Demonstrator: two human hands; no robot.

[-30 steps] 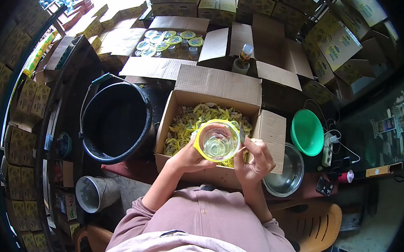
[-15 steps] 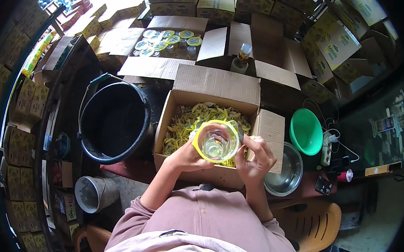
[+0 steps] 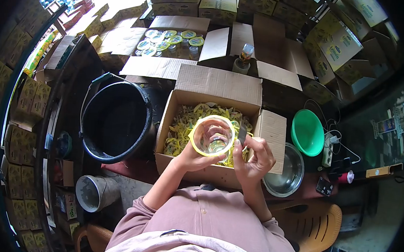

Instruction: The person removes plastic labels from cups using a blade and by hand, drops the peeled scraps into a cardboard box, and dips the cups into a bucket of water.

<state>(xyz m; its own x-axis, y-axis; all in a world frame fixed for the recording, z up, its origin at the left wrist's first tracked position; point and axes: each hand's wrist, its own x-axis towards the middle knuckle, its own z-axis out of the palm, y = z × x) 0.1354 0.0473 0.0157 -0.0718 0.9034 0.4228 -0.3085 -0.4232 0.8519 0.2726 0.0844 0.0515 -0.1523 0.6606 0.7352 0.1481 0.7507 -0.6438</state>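
A clear cup (image 3: pixel 214 136) with a yellow rim is held over an open cardboard box (image 3: pixel 199 171), its mouth facing me. My left hand (image 3: pixel 195 158) wraps round the cup's left and lower side. Just right of the rim, my right hand (image 3: pixel 256 159) pinches a thin dark blade (image 3: pixel 242 133) between thumb and finger, its tip pointing up. A small gap separates the blade from the cup. Below both hands, yellow-green strips (image 3: pixel 178 129) fill the box.
A large black bucket (image 3: pixel 113 159) stands left of the box. To the right are a green bowl (image 3: pixel 307 132) and a clear bowl (image 3: pixel 285 171). Behind sit a box of lidded cups (image 3: pixel 170 38) and a jar (image 3: pixel 245 56). A grey bucket (image 3: pixel 95 193) is at lower left.
The cup has shifted slightly left and turned in my left hand. The dark blade in my right hand now stands apart from the rim and shows more clearly.
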